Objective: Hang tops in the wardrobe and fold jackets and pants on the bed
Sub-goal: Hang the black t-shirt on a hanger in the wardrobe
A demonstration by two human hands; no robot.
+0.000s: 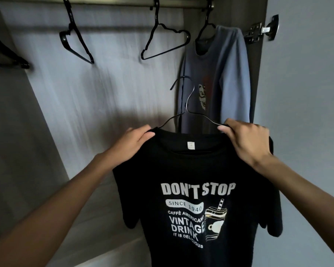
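I count five hangers from my console. Left to right, four are up at the rail: a dark hanger cut off by the frame edge, a first bare black hanger, a second bare black hanger, and a loaded black hanger carrying the blue long-sleeved top. The fifth, a thin wire hanger, sits inside the neck of the black T-shirt. That makes two tops: one hung, one held up below the rail, its hook free, in front of the blue one.

Two hands. The left hand pinches the T-shirt's left shoulder, fingers narrowed on the cloth. The right hand curls tightly over the right shoulder, where the wire runs under the fabric.
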